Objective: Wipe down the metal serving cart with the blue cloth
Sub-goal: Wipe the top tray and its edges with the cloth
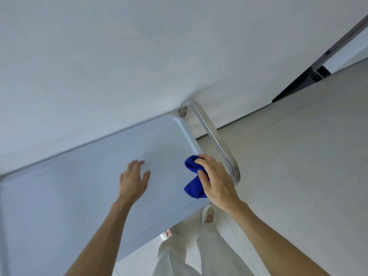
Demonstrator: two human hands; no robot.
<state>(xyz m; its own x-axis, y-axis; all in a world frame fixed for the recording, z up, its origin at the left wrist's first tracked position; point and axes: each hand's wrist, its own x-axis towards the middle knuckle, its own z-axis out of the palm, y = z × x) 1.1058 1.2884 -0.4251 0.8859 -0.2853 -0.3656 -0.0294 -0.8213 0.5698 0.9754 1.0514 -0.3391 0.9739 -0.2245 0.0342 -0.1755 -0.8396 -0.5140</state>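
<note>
The metal serving cart's flat top [83, 192] fills the lower left of the head view, set against a white wall. Its curved steel handle [211, 130] loops off the right end. My right hand [216, 181] grips the bunched blue cloth [194, 180] at the top's right edge, close to the handle. My left hand [134, 179] lies on the cart top with fingers spread and straight, a short way left of the cloth.
A white wall [139, 56] runs directly behind the cart. Pale tiled floor [298, 166] spreads to the right. A dark door frame and threshold [310, 76] sit at the upper right. My legs and shoes [209, 216] stand beside the cart's near edge.
</note>
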